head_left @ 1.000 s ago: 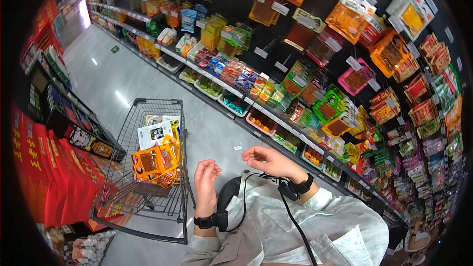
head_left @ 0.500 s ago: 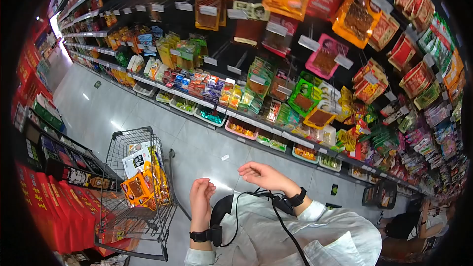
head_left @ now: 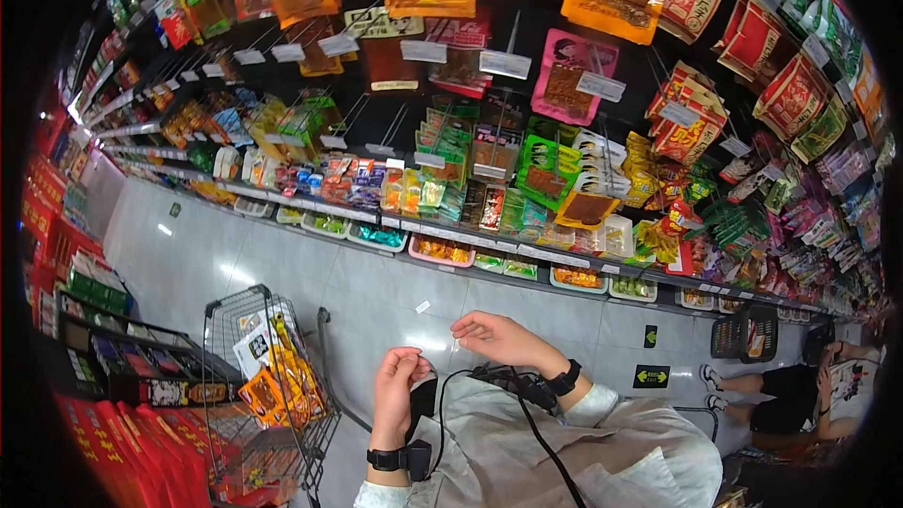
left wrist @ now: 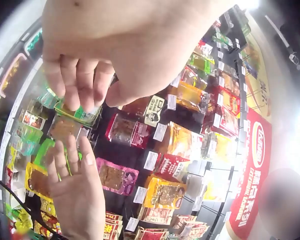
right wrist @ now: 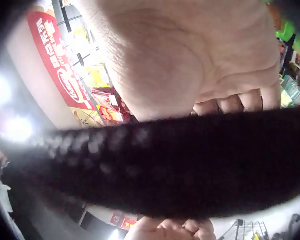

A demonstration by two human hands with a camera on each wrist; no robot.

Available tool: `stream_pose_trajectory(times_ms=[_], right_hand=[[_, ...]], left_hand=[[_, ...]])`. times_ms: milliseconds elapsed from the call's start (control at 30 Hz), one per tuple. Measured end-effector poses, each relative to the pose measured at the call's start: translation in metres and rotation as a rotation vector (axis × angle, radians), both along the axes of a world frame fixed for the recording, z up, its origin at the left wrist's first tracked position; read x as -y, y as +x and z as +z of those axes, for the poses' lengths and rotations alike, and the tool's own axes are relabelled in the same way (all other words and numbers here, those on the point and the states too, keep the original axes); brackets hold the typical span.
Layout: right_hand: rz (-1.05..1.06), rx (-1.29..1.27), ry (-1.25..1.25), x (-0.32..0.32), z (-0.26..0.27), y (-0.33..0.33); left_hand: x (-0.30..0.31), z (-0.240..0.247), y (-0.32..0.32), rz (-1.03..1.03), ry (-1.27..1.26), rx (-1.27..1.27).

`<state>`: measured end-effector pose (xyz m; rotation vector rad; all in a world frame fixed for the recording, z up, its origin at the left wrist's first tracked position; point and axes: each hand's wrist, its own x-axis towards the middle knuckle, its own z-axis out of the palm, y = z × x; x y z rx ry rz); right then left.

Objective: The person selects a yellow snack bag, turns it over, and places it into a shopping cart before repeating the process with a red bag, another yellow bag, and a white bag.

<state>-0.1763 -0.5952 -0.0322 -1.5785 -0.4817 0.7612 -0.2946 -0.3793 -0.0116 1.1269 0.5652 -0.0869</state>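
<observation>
Both hands hover in front of the person's body with nothing in them. My left hand has its fingers loosely bent, close beside the shopping cart's handle side. To its right, my right hand points left with relaxed fingers. A gap separates the two hands. The left wrist view has the left hand large at the top and the right hand below it. A dark band covers much of the right wrist view, partly hiding the right hand's fingers. Orange snack packets and a white packet lie in the cart.
The wire shopping cart stands at left beside red boxes. Ahead runs a long shelf with hanging snack packets, including a pink one. A seated person and a black basket are at right.
The view has turned right, so the shelves slide left and the seated person and basket come fully into view. The cart sits lower in view. Both hands stay empty before the body.
</observation>
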Motion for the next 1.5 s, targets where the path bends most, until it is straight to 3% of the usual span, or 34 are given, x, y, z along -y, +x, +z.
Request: stream_pose_trajectory(times_ms=[567, 833, 1167, 1367, 1500], right_hand=[[-0.532, 0.094, -0.118, -0.004, 0.042, 0.060], [-0.526, 0.020, -0.116, -0.025, 0.048, 0.093], [-0.417, 0.057, 0.012, -0.004, 0.039, 0.197], [-0.308, 0.153, 0.252, -0.007, 0.084, 0.261], [-0.194, 0.307, 0.249, -0.015, 0.129, 0.285]], left_hand=[[-0.039, -0.028, 0.181, -0.468, -0.160, 0.113], [-0.053, -0.029, 0.216, -0.436, -0.207, 0.040], [-0.031, -0.024, 0.267, -0.266, -0.141, 0.002], [-0.021, -0.016, 0.293, -0.120, 0.004, 0.064], [-0.028, 0.006, 0.314, -0.027, 0.072, 0.132]])
